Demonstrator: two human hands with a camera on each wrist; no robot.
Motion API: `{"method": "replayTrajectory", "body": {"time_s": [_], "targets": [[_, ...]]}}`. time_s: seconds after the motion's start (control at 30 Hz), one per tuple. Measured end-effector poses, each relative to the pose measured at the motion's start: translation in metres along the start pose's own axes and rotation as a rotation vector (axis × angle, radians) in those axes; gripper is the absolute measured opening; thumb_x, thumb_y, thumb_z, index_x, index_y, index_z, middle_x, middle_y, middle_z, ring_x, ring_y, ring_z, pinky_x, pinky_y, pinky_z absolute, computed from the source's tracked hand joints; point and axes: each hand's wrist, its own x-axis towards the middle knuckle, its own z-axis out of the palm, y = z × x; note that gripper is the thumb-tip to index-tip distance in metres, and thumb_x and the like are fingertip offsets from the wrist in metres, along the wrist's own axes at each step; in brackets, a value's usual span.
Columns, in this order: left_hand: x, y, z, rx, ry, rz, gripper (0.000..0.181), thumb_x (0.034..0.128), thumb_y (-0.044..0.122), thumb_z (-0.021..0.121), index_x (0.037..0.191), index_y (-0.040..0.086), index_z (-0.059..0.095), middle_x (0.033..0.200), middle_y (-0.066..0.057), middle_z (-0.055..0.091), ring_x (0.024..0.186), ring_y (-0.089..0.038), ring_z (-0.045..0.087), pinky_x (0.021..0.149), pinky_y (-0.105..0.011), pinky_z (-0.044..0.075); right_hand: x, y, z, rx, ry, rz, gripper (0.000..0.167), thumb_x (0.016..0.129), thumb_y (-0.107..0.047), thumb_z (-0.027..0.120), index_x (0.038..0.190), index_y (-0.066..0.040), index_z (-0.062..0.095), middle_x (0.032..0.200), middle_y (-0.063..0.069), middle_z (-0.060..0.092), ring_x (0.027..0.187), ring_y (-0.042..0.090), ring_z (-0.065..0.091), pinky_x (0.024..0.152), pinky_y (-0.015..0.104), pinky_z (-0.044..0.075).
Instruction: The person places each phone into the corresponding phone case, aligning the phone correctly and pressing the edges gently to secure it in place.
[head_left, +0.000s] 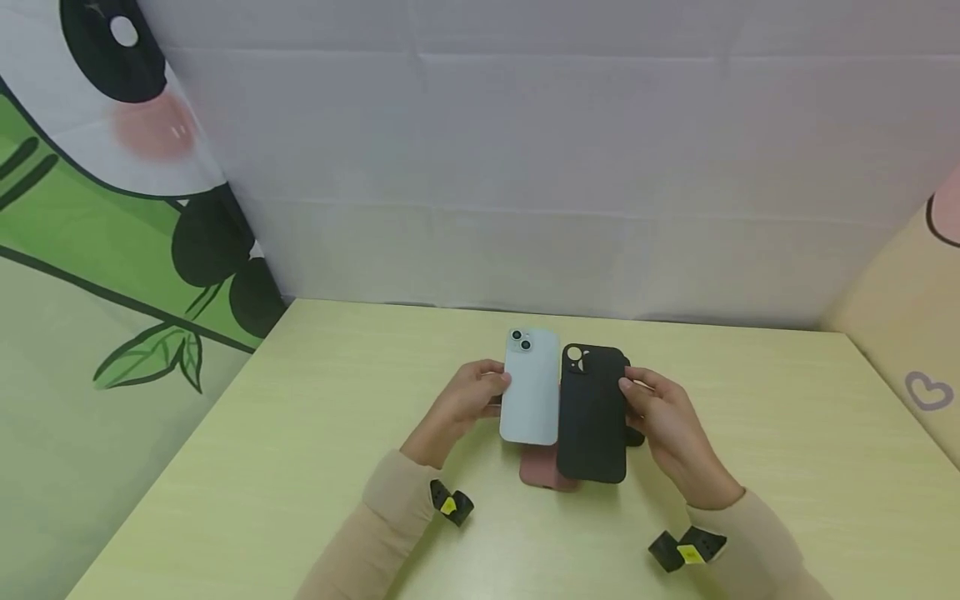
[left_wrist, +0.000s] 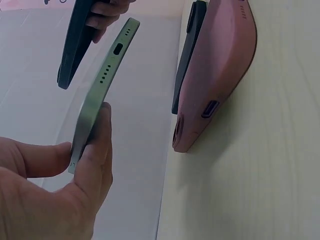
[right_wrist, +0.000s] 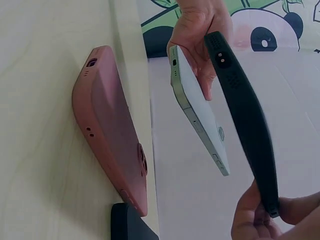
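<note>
left hand [head_left: 467, 393]: fingers and thumb pinch the pale smartphone [head_left: 529, 387] at its edge, held raised above the pink phone case [head_left: 542, 469]. right hand [head_left: 666, 418]: fingers and thumb pinch the black phone case [head_left: 592, 414] at its edge, likewise raised above the pink phone case. the pink phone case lies on the surface [head_left: 322, 433]; a partly hidden black item [head_left: 635, 437] lies just beside it.

The table [head_left: 300, 433] bears a pink case [head_left: 543, 468] and black object [head_left: 635, 437].
</note>
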Motion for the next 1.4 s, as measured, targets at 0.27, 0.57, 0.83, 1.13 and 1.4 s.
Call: {"method": "replayTrajectory", "body": {"time_s": [0.27, 0.57, 0.83, 1.13, 1.4], "targets": [[-0.011, -0.004, 0.005, -0.013, -0.064, 0.036, 0.026, 0.0945, 0.009, 0.045, 0.116, -0.005, 0.050, 0.100, -0.013, 0.062, 0.080, -0.014, 0.059, 0.073, -0.030, 0.054, 0.001, 0.002, 0.010, 0.030, 0.019, -0.027, 0.044, 0.098, -0.016, 0.042, 0.137, 0.001, 0.032, 0.102, -0.006, 0.055, 0.085, 0.005, 0.054, 0.077, 0.022, 0.043], [-0.021, -0.006, 0.007, -0.035, -0.119, 0.040, 0.025, 0.0942, 0.007, 0.045, 0.116, -0.005, 0.049, 0.101, -0.013, 0.062, 0.079, -0.014, 0.059, 0.072, -0.030, 0.055, -0.001, 0.006, 0.019, 0.026, 0.052, -0.040, 0.041, 0.098, -0.013, 0.041, 0.135, 0.002, 0.035, 0.095, -0.007, 0.057, 0.082, 0.006, 0.054, 0.073, 0.022, 0.044], [-0.029, -0.006, 0.008, -0.048, -0.142, 0.043, 0.024, 0.0938, 0.006, 0.045, 0.115, -0.004, 0.050, 0.098, -0.011, 0.063, 0.078, -0.014, 0.059, 0.071, -0.031, 0.054, -0.005, 0.009, 0.026, -0.003, 0.077, -0.049, 0.039, 0.098, -0.011, 0.040, 0.134, 0.003, 0.036, 0.091, -0.007, 0.057, 0.079, 0.008, 0.052, 0.070, 0.023, 0.043], [-0.032, -0.008, 0.009, -0.056, -0.155, 0.052, 0.025, 0.0938, 0.006, 0.045, 0.116, -0.004, 0.049, 0.100, -0.013, 0.063, 0.079, -0.014, 0.060, 0.074, -0.033, 0.054, -0.004, 0.012, 0.032, -0.033, 0.084, -0.023, 0.037, 0.098, -0.012, 0.039, 0.133, 0.000, 0.037, 0.094, -0.004, 0.053, 0.083, 0.009, 0.048, 0.070, 0.023, 0.043], [-0.032, -0.009, 0.012, -0.070, -0.164, 0.062, 0.025, 0.0935, 0.005, 0.046, 0.116, -0.004, 0.049, 0.098, -0.012, 0.064, 0.077, -0.014, 0.060, 0.071, -0.031, 0.054, -0.003, 0.012, 0.035, -0.048, 0.063, -0.018, 0.039, 0.098, -0.013, 0.038, 0.135, -0.001, 0.035, 0.114, 0.011, 0.052, 0.087, 0.010, 0.051, 0.071, 0.021, 0.046]]}}
